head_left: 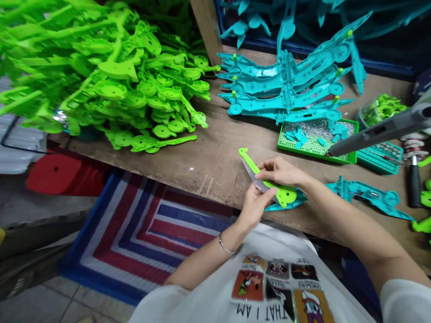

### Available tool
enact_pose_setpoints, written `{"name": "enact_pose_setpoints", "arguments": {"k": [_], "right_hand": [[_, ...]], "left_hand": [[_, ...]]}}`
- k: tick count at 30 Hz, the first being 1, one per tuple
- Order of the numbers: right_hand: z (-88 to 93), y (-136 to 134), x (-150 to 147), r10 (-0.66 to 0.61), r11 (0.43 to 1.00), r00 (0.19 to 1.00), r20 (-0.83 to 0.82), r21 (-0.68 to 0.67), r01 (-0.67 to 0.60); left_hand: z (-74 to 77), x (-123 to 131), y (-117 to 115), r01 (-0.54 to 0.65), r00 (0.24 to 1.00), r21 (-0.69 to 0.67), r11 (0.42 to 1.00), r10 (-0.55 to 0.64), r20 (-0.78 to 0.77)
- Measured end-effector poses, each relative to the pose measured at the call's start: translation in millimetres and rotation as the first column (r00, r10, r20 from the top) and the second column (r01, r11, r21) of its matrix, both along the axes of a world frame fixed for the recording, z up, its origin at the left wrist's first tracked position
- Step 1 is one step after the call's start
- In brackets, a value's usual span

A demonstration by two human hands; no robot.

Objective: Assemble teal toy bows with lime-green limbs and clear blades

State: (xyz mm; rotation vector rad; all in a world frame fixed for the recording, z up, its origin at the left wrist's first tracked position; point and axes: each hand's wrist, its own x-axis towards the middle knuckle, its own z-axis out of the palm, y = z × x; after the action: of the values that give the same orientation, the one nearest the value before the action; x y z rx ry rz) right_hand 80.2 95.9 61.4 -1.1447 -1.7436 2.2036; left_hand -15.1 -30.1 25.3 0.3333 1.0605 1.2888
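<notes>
Between my two hands is a long lime-green plastic part (287, 195) with a round end, and a greyish blade-like strip (249, 169) lies along its edge. My left hand (255, 207) grips the strip and the part's lower edge, thumb on top. My right hand (279, 172) pinches the green part near its middle from above. Under its round end a turquoise plastic frame (357, 188) rests on the bench near the front edge, partly hidden by my right forearm.
A big heap of lime-green parts (114, 89) covers the bench's left side. Several turquoise frames (286, 85) stand behind my hands. A green tray (281, 142) holds screws and small turquoise pieces. A grey power-tool-like shaft (380, 130) slants in from the right, near a tub (363, 117).
</notes>
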Motion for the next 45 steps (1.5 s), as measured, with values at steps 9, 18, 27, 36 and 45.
{"name": "enact_pose_setpoints", "arguments": {"k": [9, 18, 27, 36, 45], "right_hand": [[7.7, 14, 55, 0.327, 0.93, 0.941, 0.089, 0.148, -0.337], [0.1, 16, 87, 0.334, 0.938, 0.923, 0.191, 0.027, -0.345], [-4.9, 17, 85, 0.279, 0.96, 0.945, 0.172, -0.018, -0.28], [-7.3, 16, 82, 0.281, 0.958, 0.951, 0.128, 0.023, -0.286], [-10.1, 21, 90, 0.319, 0.947, 0.942, 0.101, 0.01, -0.321]], "left_hand": [[0.3, 9, 1, 0.1, 0.991, -0.061, 0.993, -0.105, -0.087], [-6.4, 8, 4, 0.147, 0.976, -0.085, 0.985, -0.159, -0.148], [-6.1, 12, 5, 0.077, 0.982, -0.083, 0.994, -0.09, -0.168], [-3.0, 11, 3, 0.224, 0.956, 0.006, 0.975, -0.218, -0.194], [4.1, 17, 6, 0.192, 0.981, 0.019, 0.981, -0.191, -0.043]]}}
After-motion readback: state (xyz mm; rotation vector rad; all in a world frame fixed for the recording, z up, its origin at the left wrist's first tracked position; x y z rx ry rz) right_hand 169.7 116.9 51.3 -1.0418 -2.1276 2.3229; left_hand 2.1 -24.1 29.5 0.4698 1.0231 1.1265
